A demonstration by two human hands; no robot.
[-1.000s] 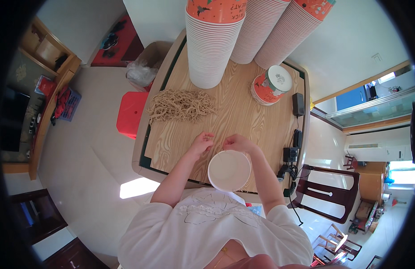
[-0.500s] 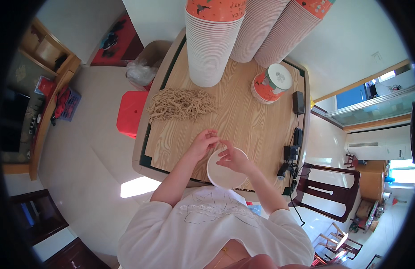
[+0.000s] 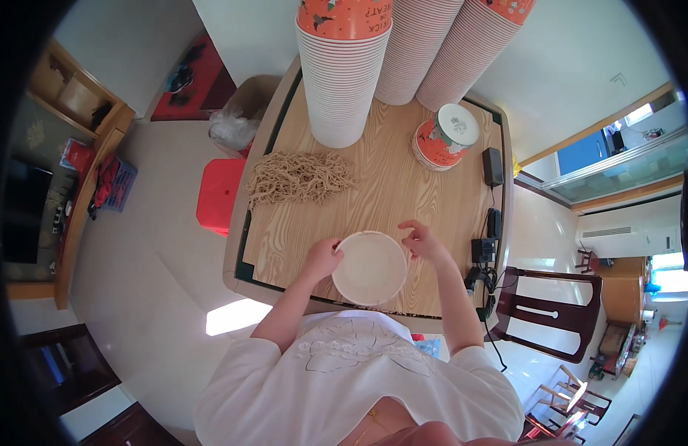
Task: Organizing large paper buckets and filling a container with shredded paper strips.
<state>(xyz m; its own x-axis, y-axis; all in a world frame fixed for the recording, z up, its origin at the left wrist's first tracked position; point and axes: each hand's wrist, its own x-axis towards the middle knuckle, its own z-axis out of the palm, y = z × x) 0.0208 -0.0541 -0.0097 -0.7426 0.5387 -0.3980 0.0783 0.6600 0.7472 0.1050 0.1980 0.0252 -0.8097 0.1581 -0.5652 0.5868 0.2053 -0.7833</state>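
Look to the near edge of the worktop (image 3: pixel 388 178) for the tub (image 3: pixel 370 268) — white inside, mouth up, set between both hands. Impossible to tell whether resting on the edge or held up. Gripped at the left of its rim by the left hand (image 3: pixel 323 260), with fingers drawn in narrow around the wall. Just beside the rim on the opposite side, the right hand (image 3: pixel 426 244): fingers loosely parted, index stretched out to the left, others curled. Cannot tell whether touching the rim, or whether pinching anything thin.

Judging by its papery look, likely light, dry and not very slippery. Probably stiffest around the rim, softer lower down — apt to dent or go oval if squeezed hard. Best taken by the rim, lightly, or steadied from two opposite sides.

Farther off, at the left of the worktop, a heap of tan strands (image 3: pixel 303 177). Beyond, near the far edge, a tall white stack (image 3: pixel 338 89); to its right, nearer the corner, a short orange stack (image 3: pixel 440 141).
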